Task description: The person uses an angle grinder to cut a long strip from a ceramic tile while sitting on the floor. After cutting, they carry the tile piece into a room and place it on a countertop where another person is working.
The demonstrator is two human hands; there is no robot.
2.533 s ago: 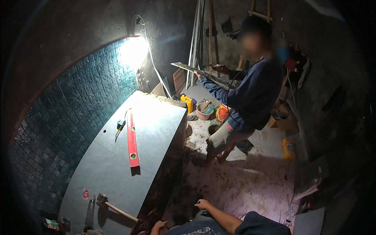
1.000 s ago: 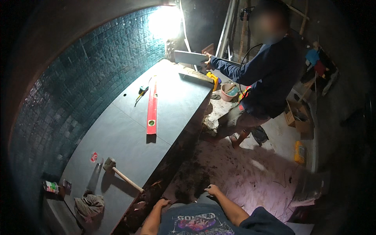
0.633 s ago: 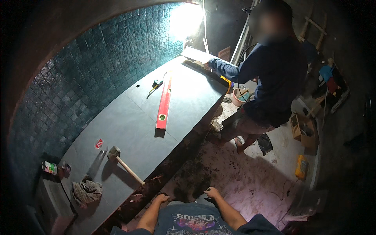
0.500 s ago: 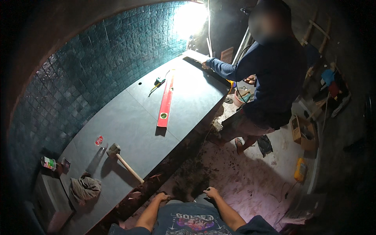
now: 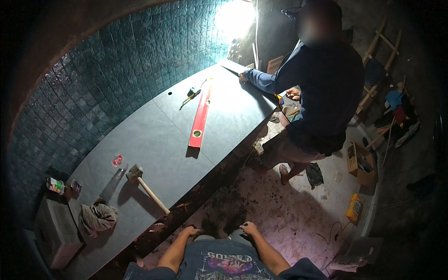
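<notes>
My left hand and my right hand rest low in front of my body, at the edges of my grey shorts. Their fingers are curled in, and anything inside them is hidden. Nearest to my left hand is a mallet, its wooden handle reaching the edge of a grey tiled platform. Beyond it a red spirit level lies on the platform beside a tape measure. A co-worker at the right holds a flat tile-like piece at the platform's far end.
A crumpled cloth, a can and a grey block are at the left. Dark tiles cover the curved wall. On the dirty floor lie a black bag, a cardboard box and a yellow case.
The view has shifted slightly. The co-worker's far arm has stayed at the flat piece, and their other hand has moved a little forward toward the platform edge. My hands have hardly moved.
</notes>
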